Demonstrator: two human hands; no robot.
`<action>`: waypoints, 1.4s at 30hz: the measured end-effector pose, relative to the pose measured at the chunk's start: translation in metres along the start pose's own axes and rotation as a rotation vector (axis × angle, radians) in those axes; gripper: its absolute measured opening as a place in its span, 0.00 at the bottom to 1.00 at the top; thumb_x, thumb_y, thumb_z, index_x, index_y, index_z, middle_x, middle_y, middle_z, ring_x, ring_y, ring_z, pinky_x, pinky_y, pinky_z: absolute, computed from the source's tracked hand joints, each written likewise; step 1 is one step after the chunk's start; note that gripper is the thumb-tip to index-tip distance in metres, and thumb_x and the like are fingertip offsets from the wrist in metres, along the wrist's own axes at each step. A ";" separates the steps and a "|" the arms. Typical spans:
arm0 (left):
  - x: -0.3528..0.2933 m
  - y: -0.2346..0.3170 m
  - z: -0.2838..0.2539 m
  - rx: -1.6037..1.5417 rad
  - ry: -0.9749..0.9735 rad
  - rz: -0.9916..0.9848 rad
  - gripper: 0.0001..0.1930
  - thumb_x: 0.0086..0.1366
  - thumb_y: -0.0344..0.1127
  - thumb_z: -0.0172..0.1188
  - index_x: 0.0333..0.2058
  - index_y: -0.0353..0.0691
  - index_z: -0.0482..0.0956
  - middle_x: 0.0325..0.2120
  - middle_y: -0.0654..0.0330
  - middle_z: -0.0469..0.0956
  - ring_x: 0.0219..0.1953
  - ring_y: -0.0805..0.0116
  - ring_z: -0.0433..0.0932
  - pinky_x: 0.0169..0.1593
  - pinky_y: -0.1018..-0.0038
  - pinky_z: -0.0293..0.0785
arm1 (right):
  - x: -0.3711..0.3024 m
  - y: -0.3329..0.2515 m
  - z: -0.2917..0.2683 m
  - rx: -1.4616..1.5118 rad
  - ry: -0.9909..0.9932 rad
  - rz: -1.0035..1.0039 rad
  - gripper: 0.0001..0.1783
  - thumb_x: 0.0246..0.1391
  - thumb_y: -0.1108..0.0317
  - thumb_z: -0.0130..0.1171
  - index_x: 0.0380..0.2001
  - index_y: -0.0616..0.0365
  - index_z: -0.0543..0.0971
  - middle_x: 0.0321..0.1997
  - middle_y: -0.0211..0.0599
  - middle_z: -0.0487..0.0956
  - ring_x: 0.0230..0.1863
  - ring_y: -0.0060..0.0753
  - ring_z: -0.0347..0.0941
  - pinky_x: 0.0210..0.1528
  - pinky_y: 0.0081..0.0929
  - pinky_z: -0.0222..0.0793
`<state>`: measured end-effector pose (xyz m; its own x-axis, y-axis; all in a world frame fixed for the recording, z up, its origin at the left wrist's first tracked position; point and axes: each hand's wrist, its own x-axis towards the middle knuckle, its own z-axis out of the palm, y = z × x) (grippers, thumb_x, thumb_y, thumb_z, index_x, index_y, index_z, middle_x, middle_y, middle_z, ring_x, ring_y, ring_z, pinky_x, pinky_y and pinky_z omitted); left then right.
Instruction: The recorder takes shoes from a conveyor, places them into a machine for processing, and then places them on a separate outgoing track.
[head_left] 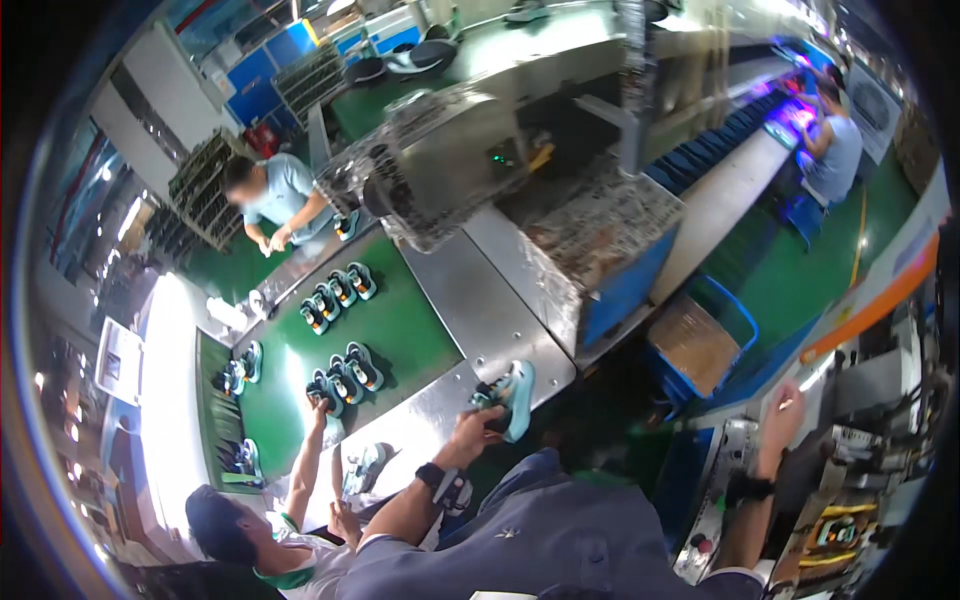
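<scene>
My left hand [474, 436] grips a sneaker [517, 400] by its dark collar, with fingers closed around it. The sneaker has a thick pale-blue sole and is tipped on its side at the end of the metal table. My right hand [782, 412] is raised at the right, beside a machine [885, 390]. Its fingers are loosely curled, with a small gap between them and nothing visible inside. Another shoe [838, 531] sits low in the machine, between yellow parts.
Rows of sneakers [345, 372] stand on a green conveyor belt [405, 330]. At my left a co-worker [225, 525] reaches to one; another person [285, 195] stands across the belt. A blue cart [690, 350] is beyond the table's end. A metal-covered machine [450, 160] overhangs the line.
</scene>
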<state>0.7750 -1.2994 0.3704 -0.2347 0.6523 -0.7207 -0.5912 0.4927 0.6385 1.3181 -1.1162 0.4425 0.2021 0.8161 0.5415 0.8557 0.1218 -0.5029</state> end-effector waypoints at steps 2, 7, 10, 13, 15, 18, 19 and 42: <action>0.033 0.031 -0.025 -0.045 0.060 0.052 0.13 0.60 0.31 0.62 0.41 0.30 0.77 0.33 0.52 0.80 0.31 0.59 0.81 0.33 0.64 0.79 | 0.081 -0.076 0.020 0.328 0.069 -0.155 0.08 0.60 0.71 0.56 0.42 0.61 0.76 0.40 0.35 0.79 0.38 0.25 0.75 0.38 0.25 0.70; 0.140 0.093 -0.128 -0.034 0.245 0.245 0.13 0.57 0.30 0.62 0.42 0.32 0.78 0.33 0.52 0.80 0.28 0.61 0.81 0.26 0.67 0.79 | 0.243 -0.336 0.058 0.221 -0.151 -0.582 0.09 0.60 0.68 0.57 0.42 0.57 0.78 0.37 0.29 0.81 0.36 0.23 0.74 0.36 0.23 0.67; 0.179 0.147 -0.164 -0.193 0.427 0.192 0.14 0.54 0.31 0.64 0.39 0.34 0.79 0.32 0.53 0.80 0.30 0.58 0.81 0.31 0.57 0.80 | 0.298 -0.471 0.111 0.259 -0.328 -0.778 0.12 0.58 0.69 0.58 0.46 0.57 0.77 0.42 0.31 0.81 0.42 0.25 0.75 0.43 0.23 0.68; 0.265 0.191 -0.212 -0.218 0.452 0.204 0.13 0.52 0.31 0.65 0.37 0.34 0.79 0.31 0.52 0.80 0.28 0.58 0.80 0.30 0.58 0.78 | 0.329 -0.567 0.162 0.215 -0.497 -0.805 0.17 0.56 0.68 0.58 0.50 0.58 0.76 0.47 0.35 0.80 0.49 0.28 0.74 0.50 0.26 0.68; 0.297 0.228 -0.232 -0.217 0.537 0.266 0.12 0.50 0.30 0.67 0.34 0.32 0.79 0.28 0.54 0.79 0.26 0.59 0.79 0.26 0.58 0.76 | 0.344 -0.623 0.203 0.096 -0.551 -0.878 0.23 0.55 0.64 0.59 0.53 0.60 0.74 0.51 0.39 0.79 0.52 0.31 0.73 0.52 0.31 0.68; 0.353 0.275 -0.290 -0.065 0.616 0.312 0.14 0.47 0.31 0.66 0.33 0.32 0.78 0.30 0.55 0.79 0.28 0.63 0.78 0.28 0.66 0.75 | 0.374 -0.686 0.271 0.029 -0.688 -0.962 0.33 0.53 0.57 0.60 0.59 0.63 0.68 0.57 0.45 0.74 0.56 0.38 0.71 0.56 0.34 0.66; 0.367 0.297 -0.279 -0.042 0.571 0.524 0.21 0.47 0.34 0.66 0.39 0.30 0.75 0.31 0.53 0.78 0.30 0.62 0.78 0.32 0.67 0.76 | 0.389 -0.693 0.289 -0.021 -0.661 -0.951 0.36 0.52 0.53 0.61 0.59 0.63 0.68 0.57 0.48 0.74 0.56 0.38 0.71 0.56 0.32 0.66; 0.033 0.248 0.117 -0.245 -1.291 -0.096 0.44 0.62 0.72 0.40 0.62 0.37 0.62 0.54 0.39 0.71 0.51 0.40 0.74 0.52 0.43 0.71 | 0.248 -0.520 0.074 0.282 0.281 -1.194 0.47 0.33 0.60 0.76 0.60 0.50 0.66 0.49 0.32 0.77 0.45 0.27 0.74 0.56 0.45 0.64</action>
<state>0.7103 -1.0881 0.5364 0.6360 0.7649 0.1019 -0.7196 0.5402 0.4363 0.8885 -0.9357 0.7882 -0.5023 -0.0295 0.8642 0.4506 0.8440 0.2908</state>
